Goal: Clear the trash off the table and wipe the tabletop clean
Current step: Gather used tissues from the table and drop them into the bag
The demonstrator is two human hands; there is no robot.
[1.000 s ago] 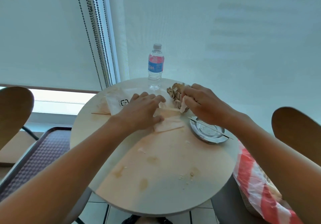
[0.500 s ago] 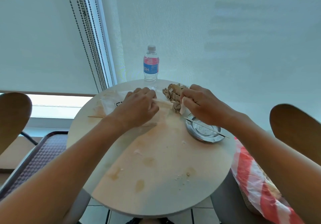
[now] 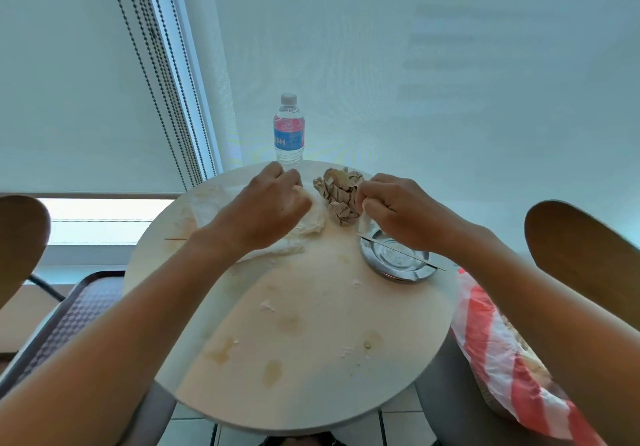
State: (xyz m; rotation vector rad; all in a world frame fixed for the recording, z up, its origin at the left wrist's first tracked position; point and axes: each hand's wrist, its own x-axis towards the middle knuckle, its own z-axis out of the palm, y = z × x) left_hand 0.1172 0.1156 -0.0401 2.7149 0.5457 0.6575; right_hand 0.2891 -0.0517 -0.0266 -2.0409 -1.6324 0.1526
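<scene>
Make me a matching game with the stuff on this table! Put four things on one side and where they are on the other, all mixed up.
Things:
1. water bottle
2. crumpled brown paper
3. metal dish
4. white napkin

Places:
A. under the left hand
B. between the two hands
C. upright at the far edge of the table
D. just below the right hand, with a thin stick lying across it

Pairs: 1-C, 2-B, 3-D, 4-A
</scene>
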